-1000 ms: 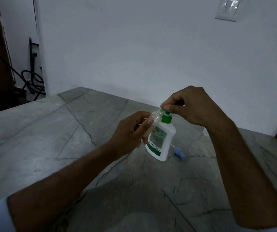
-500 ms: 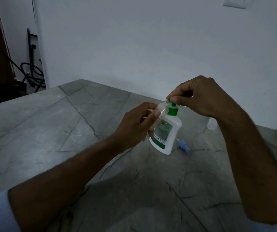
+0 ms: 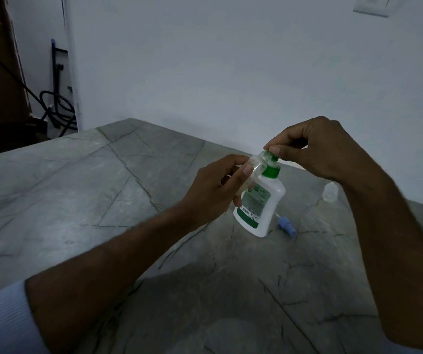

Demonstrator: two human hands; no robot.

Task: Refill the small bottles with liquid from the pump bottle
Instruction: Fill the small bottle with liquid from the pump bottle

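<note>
A white pump bottle [image 3: 264, 203] with a green collar and green label stands tilted on the stone table [image 3: 103, 200]. My right hand [image 3: 315, 149] pinches the green pump head at its top. My left hand [image 3: 218, 190] holds a small clear bottle [image 3: 255, 167] up against the pump's spout, its mouth right at the nozzle. A second small clear bottle [image 3: 330, 191] stands on the table to the right, partly behind my right forearm. A blue spray cap [image 3: 285, 226] with its thin tube lies on the table just right of the pump bottle.
The grey veined stone table runs to a white wall at the back. A light switch plate [image 3: 371, 6] sits high on the wall at right. Dark cables and a stand [image 3: 57, 108] are in the far left corner, beyond the table's edge.
The camera view has shifted slightly, so hands and bottles sit a little lower in frame than half a second ago. Both hands keep the same hold on the pump head and small bottle.
</note>
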